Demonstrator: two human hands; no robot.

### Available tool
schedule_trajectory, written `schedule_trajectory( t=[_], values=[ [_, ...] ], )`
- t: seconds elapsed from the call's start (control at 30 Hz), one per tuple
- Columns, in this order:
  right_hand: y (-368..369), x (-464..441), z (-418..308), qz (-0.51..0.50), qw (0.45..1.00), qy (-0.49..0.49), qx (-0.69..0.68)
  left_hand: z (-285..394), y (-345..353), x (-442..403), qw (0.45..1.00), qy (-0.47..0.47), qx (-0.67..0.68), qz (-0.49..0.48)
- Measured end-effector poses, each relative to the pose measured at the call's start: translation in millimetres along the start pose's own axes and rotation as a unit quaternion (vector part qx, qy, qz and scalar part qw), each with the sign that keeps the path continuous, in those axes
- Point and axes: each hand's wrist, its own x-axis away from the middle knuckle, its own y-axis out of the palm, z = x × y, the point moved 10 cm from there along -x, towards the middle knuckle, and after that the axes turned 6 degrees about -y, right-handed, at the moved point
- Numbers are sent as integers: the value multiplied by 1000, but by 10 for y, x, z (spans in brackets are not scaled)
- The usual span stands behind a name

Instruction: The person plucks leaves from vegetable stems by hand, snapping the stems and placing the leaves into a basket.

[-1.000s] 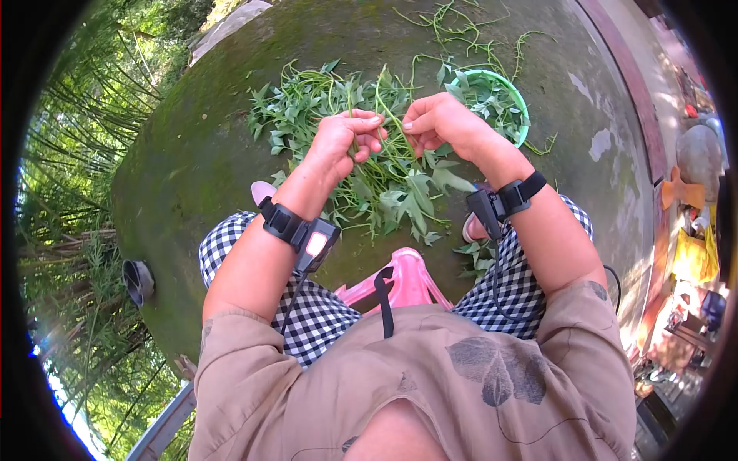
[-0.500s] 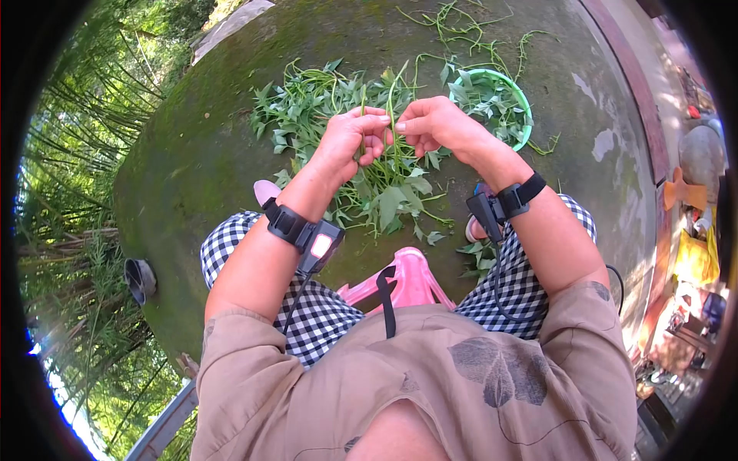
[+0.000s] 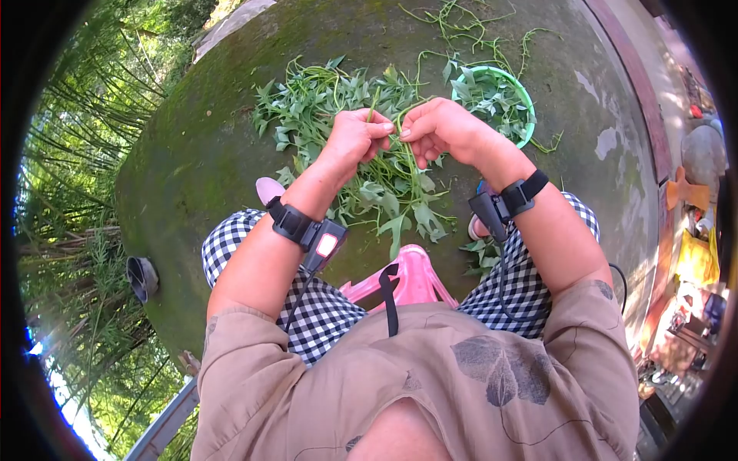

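Over a heap of leafy green vines (image 3: 307, 104) on the ground, my left hand (image 3: 356, 138) is closed on a green stem that sticks up above its fingers. My right hand (image 3: 440, 132) pinches a stem too, its fingertips almost touching those of my left hand. Leaves hang below both hands. Just beyond my right hand is a round green basket (image 3: 530, 115) with loose leaves in it.
Bare vine stems (image 3: 461, 27) lie at the far side of the mossy ground (image 3: 184, 177). A pink stool (image 3: 415, 275) is between my knees. More leaves lie by my right foot. A dark pot (image 3: 142, 279) stands at the left edge, a yellow bag (image 3: 697, 257) at the right.
The stem between my hands was upright and now bends over toward my right hand. The fingertips of both hands stay close together. The leaves hanging below have shifted.
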Motion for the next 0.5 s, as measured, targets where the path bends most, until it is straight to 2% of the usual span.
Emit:
schedule_trajectory(
  t=[0.1,0.2,0.3,0.5],
  values=[
    [25,75,-316,-59,988,-91,-106,-48,-202,-80,997,11,-41,58],
    [-249,131,-512,20,988,-130,-84,-35,-203,-93,998,16,-26,53],
    [-484,74,-341,95,987,-108,-69,-4,39,29,999,-1,4,-32],
    [-480,-23,-155,186,980,-77,1,70,196,85,995,4,59,-75]
  ],
)
